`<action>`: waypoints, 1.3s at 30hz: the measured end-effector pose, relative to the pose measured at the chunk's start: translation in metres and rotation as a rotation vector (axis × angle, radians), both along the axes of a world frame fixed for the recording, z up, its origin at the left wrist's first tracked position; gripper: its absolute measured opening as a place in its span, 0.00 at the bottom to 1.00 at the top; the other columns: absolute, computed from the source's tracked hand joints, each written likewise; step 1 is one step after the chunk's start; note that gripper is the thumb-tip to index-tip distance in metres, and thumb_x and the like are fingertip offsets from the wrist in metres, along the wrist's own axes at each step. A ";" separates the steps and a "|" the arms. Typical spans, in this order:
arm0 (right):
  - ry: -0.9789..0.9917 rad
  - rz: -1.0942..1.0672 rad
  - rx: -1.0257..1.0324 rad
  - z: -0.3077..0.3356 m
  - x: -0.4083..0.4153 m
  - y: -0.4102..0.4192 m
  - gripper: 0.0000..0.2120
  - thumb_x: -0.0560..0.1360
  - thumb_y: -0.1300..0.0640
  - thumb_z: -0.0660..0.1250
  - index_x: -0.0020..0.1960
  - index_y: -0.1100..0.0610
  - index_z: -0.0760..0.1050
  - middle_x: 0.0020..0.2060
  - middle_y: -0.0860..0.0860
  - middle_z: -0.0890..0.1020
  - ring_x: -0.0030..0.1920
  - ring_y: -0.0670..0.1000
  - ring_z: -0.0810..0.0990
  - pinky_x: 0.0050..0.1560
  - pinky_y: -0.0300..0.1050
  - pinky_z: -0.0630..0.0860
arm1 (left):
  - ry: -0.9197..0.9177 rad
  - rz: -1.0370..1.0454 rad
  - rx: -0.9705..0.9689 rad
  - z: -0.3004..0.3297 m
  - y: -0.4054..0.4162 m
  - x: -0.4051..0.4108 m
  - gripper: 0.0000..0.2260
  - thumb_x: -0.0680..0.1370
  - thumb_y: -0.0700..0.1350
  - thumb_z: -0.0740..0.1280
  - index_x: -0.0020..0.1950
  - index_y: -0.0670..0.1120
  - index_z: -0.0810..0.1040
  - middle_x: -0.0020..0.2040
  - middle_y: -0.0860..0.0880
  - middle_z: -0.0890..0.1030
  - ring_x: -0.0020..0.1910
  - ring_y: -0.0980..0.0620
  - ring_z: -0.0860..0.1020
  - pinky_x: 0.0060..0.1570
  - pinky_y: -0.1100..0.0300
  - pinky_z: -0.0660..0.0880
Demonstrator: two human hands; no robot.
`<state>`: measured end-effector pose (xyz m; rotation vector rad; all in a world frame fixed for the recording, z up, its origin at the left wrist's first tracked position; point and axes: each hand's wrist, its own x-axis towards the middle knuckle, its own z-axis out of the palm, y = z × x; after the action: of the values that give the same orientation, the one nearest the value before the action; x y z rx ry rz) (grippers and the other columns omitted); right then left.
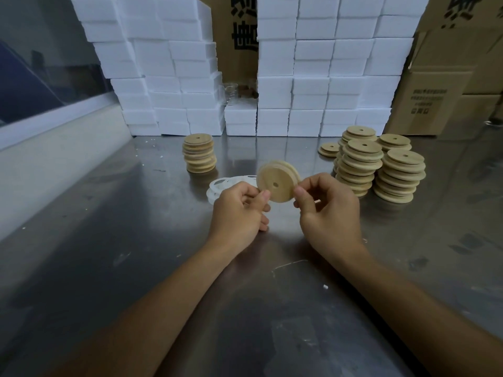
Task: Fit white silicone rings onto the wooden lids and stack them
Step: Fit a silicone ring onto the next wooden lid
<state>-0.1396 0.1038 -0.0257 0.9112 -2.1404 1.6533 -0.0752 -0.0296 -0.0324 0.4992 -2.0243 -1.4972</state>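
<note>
Above the steel table (136, 240), both hands' fingers (300, 192) pinch one wooden lid (276, 183).

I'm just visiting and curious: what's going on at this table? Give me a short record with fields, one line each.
Surface: metal table
Left hand: pinches the left edge of the held lid
Right hand: pinches its right edge
Held lid: wooden disc with a centre hole, raised and tilted towards the camera; whether a ring is on it is unclear
Silicone rings: white, lying flat behind the left hand
Left stack: one neat pile of lids
Right stacks: several piles of lids
Background: white foam boxes, cardboard cartons
</note>
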 end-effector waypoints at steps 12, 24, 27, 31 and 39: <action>-0.224 0.011 -0.068 -0.002 -0.006 -0.001 0.05 0.77 0.57 0.69 0.44 0.58 0.78 0.35 0.51 0.84 0.36 0.50 0.83 0.40 0.47 0.81 | 0.222 0.117 0.322 0.023 -0.027 0.004 0.08 0.79 0.35 0.65 0.40 0.39 0.77 0.26 0.49 0.77 0.23 0.52 0.75 0.23 0.63 0.71; -0.293 0.013 -0.065 -0.003 -0.010 0.000 0.06 0.77 0.56 0.70 0.42 0.57 0.79 0.30 0.51 0.83 0.30 0.48 0.81 0.37 0.45 0.81 | 0.248 0.309 0.552 0.075 -0.113 -0.026 0.11 0.79 0.39 0.65 0.36 0.42 0.73 0.23 0.51 0.75 0.20 0.57 0.75 0.24 0.68 0.72; -0.306 0.020 -0.071 -0.003 -0.010 -0.001 0.06 0.77 0.56 0.71 0.42 0.58 0.79 0.29 0.52 0.82 0.29 0.47 0.81 0.37 0.46 0.81 | 0.191 0.324 0.505 0.077 -0.122 -0.031 0.12 0.79 0.39 0.64 0.35 0.43 0.72 0.19 0.54 0.74 0.19 0.59 0.74 0.25 0.70 0.72; -0.308 0.027 -0.066 -0.003 -0.010 -0.002 0.06 0.77 0.57 0.71 0.43 0.58 0.79 0.29 0.54 0.82 0.30 0.45 0.81 0.38 0.48 0.81 | 0.133 0.339 0.470 0.076 -0.132 -0.036 0.12 0.79 0.38 0.64 0.35 0.42 0.72 0.19 0.53 0.74 0.19 0.59 0.75 0.24 0.70 0.74; -0.312 0.035 -0.075 -0.004 -0.011 -0.002 0.06 0.77 0.56 0.71 0.43 0.58 0.79 0.29 0.53 0.82 0.29 0.44 0.81 0.35 0.43 0.80 | 0.024 0.348 0.434 0.062 -0.145 -0.040 0.11 0.82 0.41 0.63 0.40 0.41 0.73 0.36 0.47 0.76 0.20 0.59 0.77 0.24 0.70 0.74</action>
<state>-0.1504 0.1021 -0.0298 0.7113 -2.2471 1.9915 -0.1150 -0.1746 0.0301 0.9469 -1.4901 -1.7023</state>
